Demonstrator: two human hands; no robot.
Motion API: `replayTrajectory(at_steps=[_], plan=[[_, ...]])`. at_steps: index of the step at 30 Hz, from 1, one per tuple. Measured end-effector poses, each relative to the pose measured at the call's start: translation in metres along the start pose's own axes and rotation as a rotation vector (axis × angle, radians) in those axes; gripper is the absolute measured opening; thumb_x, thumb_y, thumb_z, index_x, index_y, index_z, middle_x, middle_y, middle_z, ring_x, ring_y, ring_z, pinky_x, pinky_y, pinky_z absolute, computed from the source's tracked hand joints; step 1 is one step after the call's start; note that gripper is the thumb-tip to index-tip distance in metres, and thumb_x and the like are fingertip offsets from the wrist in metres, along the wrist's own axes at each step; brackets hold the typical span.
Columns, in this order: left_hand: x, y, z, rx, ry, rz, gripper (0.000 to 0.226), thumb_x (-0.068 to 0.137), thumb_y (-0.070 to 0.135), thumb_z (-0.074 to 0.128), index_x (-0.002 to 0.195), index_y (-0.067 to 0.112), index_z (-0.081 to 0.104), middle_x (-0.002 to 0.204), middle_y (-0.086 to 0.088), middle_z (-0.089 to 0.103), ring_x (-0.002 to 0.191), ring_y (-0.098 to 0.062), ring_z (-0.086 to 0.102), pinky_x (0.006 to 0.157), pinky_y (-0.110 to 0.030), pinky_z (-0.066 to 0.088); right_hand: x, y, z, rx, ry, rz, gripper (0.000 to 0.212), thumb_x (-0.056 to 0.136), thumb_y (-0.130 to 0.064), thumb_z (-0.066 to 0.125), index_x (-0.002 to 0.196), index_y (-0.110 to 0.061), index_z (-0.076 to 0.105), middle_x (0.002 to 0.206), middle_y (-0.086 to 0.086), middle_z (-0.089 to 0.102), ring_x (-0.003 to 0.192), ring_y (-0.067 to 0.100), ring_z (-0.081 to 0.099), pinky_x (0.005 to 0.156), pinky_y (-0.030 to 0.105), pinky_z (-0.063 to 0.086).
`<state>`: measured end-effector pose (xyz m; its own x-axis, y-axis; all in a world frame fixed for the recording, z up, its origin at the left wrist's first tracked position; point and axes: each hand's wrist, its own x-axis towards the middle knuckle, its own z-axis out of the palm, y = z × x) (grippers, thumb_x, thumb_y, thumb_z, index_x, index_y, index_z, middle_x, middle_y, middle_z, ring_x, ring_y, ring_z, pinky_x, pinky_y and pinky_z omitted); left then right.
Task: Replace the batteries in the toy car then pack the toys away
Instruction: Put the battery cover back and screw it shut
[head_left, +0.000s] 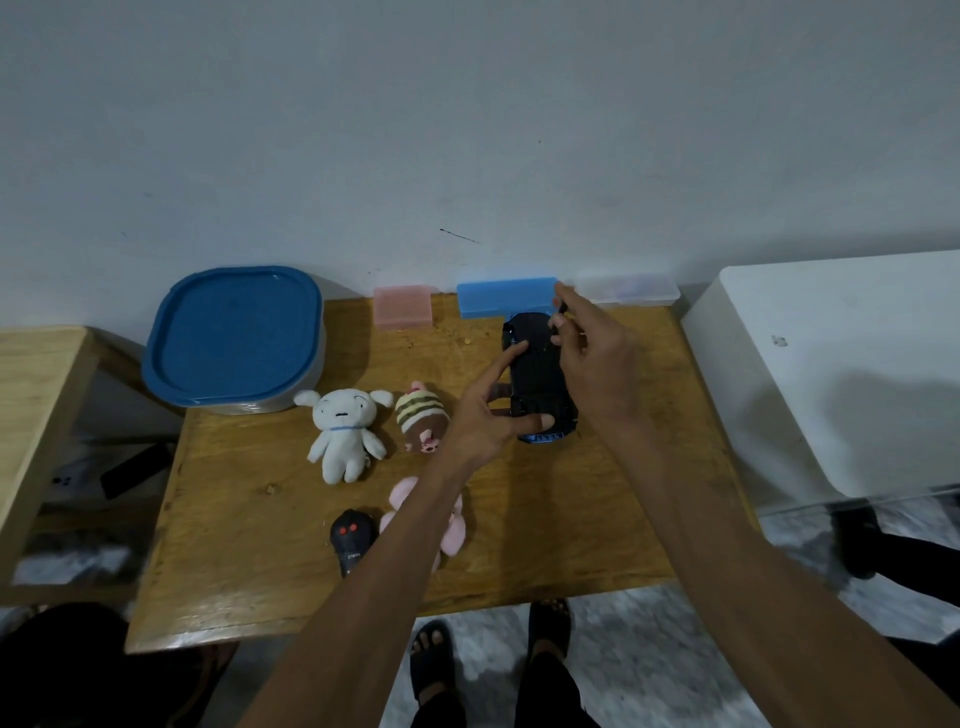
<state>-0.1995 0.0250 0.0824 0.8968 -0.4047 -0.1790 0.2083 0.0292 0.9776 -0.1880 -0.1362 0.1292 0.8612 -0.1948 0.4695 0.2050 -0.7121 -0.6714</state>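
Head camera view, looking down at a small wooden table (249, 519) against a pale wall (467, 130). Left hand (488, 415) grips an upturned toy car (540, 384) near the table's far edge. Right hand (597, 358) pinches a thin dark tool above it. Plush toys (345, 431) lie left of the hands, beside a blue-lidded container (234, 338).

Lidded container (234, 340) at table's (249, 571) rear left, plush toys (345, 434) before it, car (540, 374) right.

small blurred print on black remote (353, 540), unreadable
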Motion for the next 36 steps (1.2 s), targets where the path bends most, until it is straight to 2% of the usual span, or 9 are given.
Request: replayTrajectory(at_steps=[3, 6, 11, 14, 16, 21, 24, 28, 36], plan=[[-0.001, -0.003, 0.0, 0.008, -0.004, -0.012, 0.093, 0.075, -0.005, 0.084, 0.151, 0.029, 0.043, 0.141, -0.012, 0.057, 0.127, -0.028, 0.059, 0.093, -0.058, 0.058, 0.002, 0.002, 0.002, 0.001, 0.029, 0.009, 0.026, 0.096, -0.019, 0.065, 0.121, -0.011, 0.066, 0.099, 0.002, 0.073, 0.087, 0.011, 0.068, 0.075, 0.033, 0.061], [-0.003, -0.006, 0.001, 0.013, -0.002, -0.023, 0.093, 0.075, -0.003, 0.085, 0.151, 0.03, 0.043, 0.14, -0.009, 0.058, 0.127, -0.025, 0.058, 0.093, -0.056, 0.058, 0.002, 0.006, 0.002, 0.018, 0.041, 0.061, 0.028, 0.092, -0.027, 0.069, 0.118, -0.02, 0.061, 0.08, -0.014, 0.06, 0.074, 0.001, 0.058, 0.067, 0.014, 0.052], [-0.004, -0.007, 0.003, 0.016, 0.008, -0.024, 0.092, 0.074, -0.003, 0.085, 0.15, 0.03, 0.044, 0.143, -0.01, 0.055, 0.126, -0.027, 0.058, 0.092, -0.057, 0.058, -0.003, 0.013, 0.001, 0.036, 0.033, 0.015, 0.027, 0.095, -0.028, 0.067, 0.119, -0.016, 0.064, 0.099, -0.007, 0.069, 0.087, -0.001, 0.064, 0.074, 0.01, 0.053], [-0.004, -0.006, 0.003, 0.016, 0.011, -0.026, 0.092, 0.074, -0.002, 0.085, 0.149, 0.034, 0.045, 0.143, -0.011, 0.055, 0.124, -0.027, 0.06, 0.091, -0.057, 0.059, -0.006, 0.013, 0.002, 0.094, 0.009, 0.04, 0.025, 0.098, -0.023, 0.064, 0.121, -0.016, 0.063, 0.108, -0.007, 0.071, 0.097, 0.0, 0.068, 0.083, 0.02, 0.059], [-0.004, -0.007, 0.004, 0.027, 0.015, -0.027, 0.091, 0.074, 0.0, 0.086, 0.148, 0.035, 0.046, 0.142, -0.009, 0.055, 0.124, -0.024, 0.06, 0.089, -0.055, 0.06, -0.007, 0.013, 0.002, 0.1, 0.008, 0.055, 0.018, 0.096, -0.023, 0.066, 0.113, -0.018, 0.063, 0.1, -0.009, 0.069, 0.092, 0.0, 0.068, 0.078, 0.027, 0.061], [-0.008, -0.012, 0.007, 0.041, 0.001, -0.034, 0.091, 0.074, 0.0, 0.086, 0.148, 0.032, 0.045, 0.137, -0.008, 0.06, 0.122, -0.024, 0.061, 0.091, -0.053, 0.06, -0.008, 0.013, 0.003, 0.027, 0.065, 0.045, 0.02, 0.089, -0.026, 0.074, 0.097, -0.02, 0.057, 0.084, -0.005, 0.06, 0.075, 0.007, 0.06, 0.063, 0.026, 0.055], [-0.009, -0.013, 0.009, 0.03, -0.005, -0.04, 0.092, 0.074, -0.001, 0.086, 0.149, 0.033, 0.045, 0.136, -0.008, 0.06, 0.121, -0.022, 0.062, 0.091, -0.052, 0.06, -0.011, 0.013, 0.003, 0.067, 0.059, 0.106, 0.022, 0.09, -0.028, 0.073, 0.103, -0.021, 0.057, 0.096, -0.007, 0.064, 0.083, 0.002, 0.064, 0.069, 0.023, 0.059], [-0.008, -0.011, 0.011, 0.026, -0.012, -0.037, 0.092, 0.074, 0.0, 0.086, 0.148, 0.035, 0.045, 0.135, -0.007, 0.061, 0.121, -0.021, 0.062, 0.091, -0.05, 0.06, -0.008, 0.013, 0.001, 0.116, 0.072, 0.136, 0.027, 0.09, -0.022, 0.074, 0.112, -0.021, 0.057, 0.087, -0.022, 0.06, 0.082, 0.002, 0.066, 0.071, 0.023, 0.059], [-0.007, -0.009, 0.012, 0.011, -0.005, -0.042, 0.091, 0.074, 0.001, 0.086, 0.147, 0.037, 0.045, 0.132, -0.007, 0.061, 0.12, -0.02, 0.062, 0.09, -0.05, 0.061, -0.007, 0.017, -0.002, 0.099, 0.043, 0.06, 0.014, 0.093, -0.02, 0.069, 0.105, -0.018, 0.063, 0.097, -0.01, 0.07, 0.089, 0.0, 0.069, 0.076, 0.022, 0.061]])
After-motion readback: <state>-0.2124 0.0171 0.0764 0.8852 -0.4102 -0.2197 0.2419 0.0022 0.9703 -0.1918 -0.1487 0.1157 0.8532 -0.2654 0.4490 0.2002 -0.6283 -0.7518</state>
